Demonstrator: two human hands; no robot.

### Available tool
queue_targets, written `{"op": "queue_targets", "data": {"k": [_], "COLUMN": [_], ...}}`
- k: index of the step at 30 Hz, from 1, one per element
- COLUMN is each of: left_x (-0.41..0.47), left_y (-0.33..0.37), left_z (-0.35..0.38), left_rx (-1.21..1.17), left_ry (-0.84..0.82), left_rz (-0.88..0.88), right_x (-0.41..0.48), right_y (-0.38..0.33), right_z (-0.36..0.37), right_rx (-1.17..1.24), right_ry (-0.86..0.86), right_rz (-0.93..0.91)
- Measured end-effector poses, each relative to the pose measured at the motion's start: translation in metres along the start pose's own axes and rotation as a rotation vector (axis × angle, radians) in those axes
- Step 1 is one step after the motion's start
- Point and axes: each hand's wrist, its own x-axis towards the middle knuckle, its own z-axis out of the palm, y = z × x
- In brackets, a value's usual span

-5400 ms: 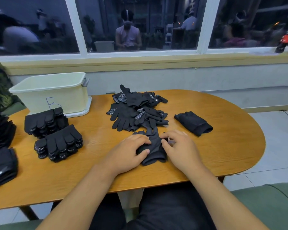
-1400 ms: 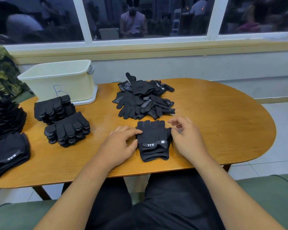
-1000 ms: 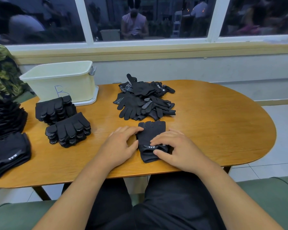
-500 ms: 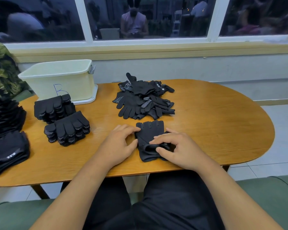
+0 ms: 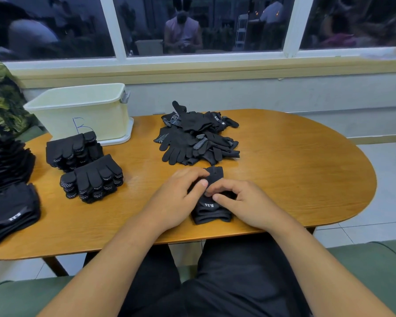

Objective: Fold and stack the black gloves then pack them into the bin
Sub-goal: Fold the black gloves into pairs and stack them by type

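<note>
Item: folded black fabric glove bundle [image 5: 212, 212] with white "5.11" lettering on its cuff. It lies at the near edge of the oval wooden surface [image 5: 295, 168], straight in front of the seated person, fingertip end pointing away.

Left hand [image 5: 178, 200]: fingers curled over the far half of the bundle, thumb laid against its middle. Grip: grasping the bundle.

Right hand [image 5: 252, 205]: thumb and forefinger curled into a ring at the bundle's middle fold, nearly meeting the left thumb. Grip: pinching the bundle.

Loose heap of black gloves with white-dotted palms [image 5: 197, 138]: unfolded and overlapping, just beyond the bundle.

Near stack of folded black dotted gloves [image 5: 93, 179]: left of the hands, fingers aligned.

Far stack of folded black dotted gloves [image 5: 72, 148]: just behind the near stack, in front of the bin.

Pale cream plastic bin [image 5: 89, 115]: rectangular, at the far left of the surface, a blue letter "B" on its front wall, standing on a white tray-like base [image 5: 124, 139]. Whether it holds anything cannot be told.

Two further piles of black fabric [image 5: 9, 211], [image 5: 7, 161]: at the left edge, partly cut off.

Surroundings: white-framed window [image 5: 121, 58] behind, green upholstered seat [image 5: 375, 266] below.
</note>
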Motion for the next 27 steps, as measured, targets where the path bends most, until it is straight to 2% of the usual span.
{"op": "queue_targets", "data": {"k": [2,4,11,13,18,21,24,25,27], "left_x": [0.001,-0.001,-0.003,-0.004,-0.01,-0.011,-0.009,-0.008,0.0], "left_y": [0.0,-0.006,-0.014,-0.013,-0.007,-0.004,-0.005,-0.005,-0.002], "left_z": [0.005,0.008,0.007,0.008,0.011,0.01,0.001,-0.003,-0.009], "left_rx": [0.084,0.165,0.34,0.367,0.399,0.279,-0.008,0.005,0.13], "left_ry": [-0.148,-0.226,-0.356,-0.369,-0.334,-0.264,0.017,0.09,0.095], "left_rz": [-0.006,0.007,-0.023,-0.029,-0.089,-0.153,-0.407,-0.473,-0.572], "right_x": [0.0,0.002,0.003,0.0,0.005,0.006,0.004,0.003,0.003], "right_y": [0.001,0.003,0.004,0.004,0.006,0.007,0.007,0.008,0.009], "right_z": [0.0,0.001,0.007,0.007,0.007,0.007,0.01,0.012,0.014], "right_rx": [-0.041,-0.133,-0.504,-0.544,-0.592,-0.586,-0.575,-0.577,-0.583], "right_ry": [0.009,0.019,-0.196,-0.225,-0.223,-0.215,-0.18,-0.168,-0.153], "right_rz": [-0.016,-0.054,0.012,0.046,0.128,0.132,0.127,0.126,0.126]}}
